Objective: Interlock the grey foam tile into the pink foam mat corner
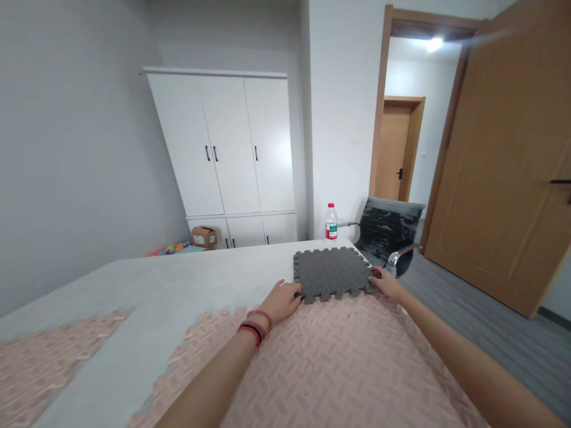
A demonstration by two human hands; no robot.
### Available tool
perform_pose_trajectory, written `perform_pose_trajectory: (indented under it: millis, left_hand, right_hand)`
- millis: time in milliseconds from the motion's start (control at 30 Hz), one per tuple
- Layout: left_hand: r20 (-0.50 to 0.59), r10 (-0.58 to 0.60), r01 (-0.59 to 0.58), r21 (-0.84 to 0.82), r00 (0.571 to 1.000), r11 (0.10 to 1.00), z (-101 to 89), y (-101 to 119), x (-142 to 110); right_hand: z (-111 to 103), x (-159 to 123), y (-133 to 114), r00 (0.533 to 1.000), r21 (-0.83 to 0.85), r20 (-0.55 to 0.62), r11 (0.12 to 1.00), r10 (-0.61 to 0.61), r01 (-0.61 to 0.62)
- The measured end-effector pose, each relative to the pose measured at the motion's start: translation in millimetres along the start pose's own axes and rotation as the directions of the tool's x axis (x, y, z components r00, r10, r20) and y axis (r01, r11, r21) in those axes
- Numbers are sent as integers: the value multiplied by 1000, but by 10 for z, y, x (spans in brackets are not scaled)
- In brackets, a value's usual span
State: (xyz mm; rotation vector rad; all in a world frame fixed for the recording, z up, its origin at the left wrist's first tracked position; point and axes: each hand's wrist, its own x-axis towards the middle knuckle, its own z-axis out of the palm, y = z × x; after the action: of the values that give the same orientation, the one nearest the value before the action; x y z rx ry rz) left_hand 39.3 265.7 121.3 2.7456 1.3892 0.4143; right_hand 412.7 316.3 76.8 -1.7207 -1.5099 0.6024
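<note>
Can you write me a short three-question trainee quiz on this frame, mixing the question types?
1. True or false: both hands touch the grey foam tile.
2. Which thing stands upright at the far edge of the table? A) a mug B) a plastic bottle C) a lamp
3. Fill in: the grey foam tile meets the far edge of the ____ foam mat.

Key
1. True: the left hand rests at its near left corner, the right hand at its near right corner.
2. B; it has a red cap and label, and stands beyond the tile.
3. Pink.
</note>
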Motion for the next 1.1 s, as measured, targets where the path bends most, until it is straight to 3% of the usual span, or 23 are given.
perform_pose_trajectory:
  millis: [233, 567, 900, 1100]
  left_hand:
    - [15, 16, -17, 116, 1000, 993, 75, 27, 88]
    - [3, 3, -4, 230, 1000, 973, 157, 43, 247]
    - [-27, -52, 58, 283, 998, 957, 204, 118, 267]
    - [56, 123, -132, 230, 991, 964, 267, 243, 319]
  right_hand:
    - [86, 60, 164, 991, -220, 38, 966, -129, 134]
    - [195, 91, 338, 980, -385, 31, 903, -197, 193]
    - [192, -29, 169, 974, -562, 96, 797, -203, 222]
    - [139, -102, -6, 974, -648, 168, 727, -153, 226]
